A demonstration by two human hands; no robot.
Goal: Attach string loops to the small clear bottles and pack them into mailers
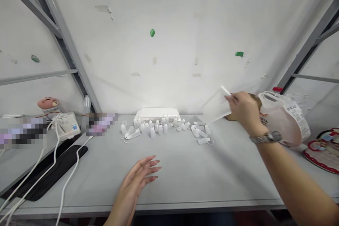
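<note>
My right hand [243, 111], wearing a metal watch [267, 137], pinches the top edge of a clear, flat plastic bag [217, 106] above the right part of the grey table. Over the front middle of the table, my left hand [141, 176] has its fingers apart and holds nothing. Several small white bottles [152, 132] stand or lie near the back of the table, some with loop straps. More white pieces [202, 141] lie to their right. Behind the bottles is a stack of white flat items [157, 113] against the wall.
White cables [77, 162] and a black pad [58, 174] lie at the left, near a white power strip [69, 126] and a pink bear figure [47, 103]. A plastic carrier bag [283, 123] and a red-edged round mat [324, 153] are at the right. Metal posts flank the table.
</note>
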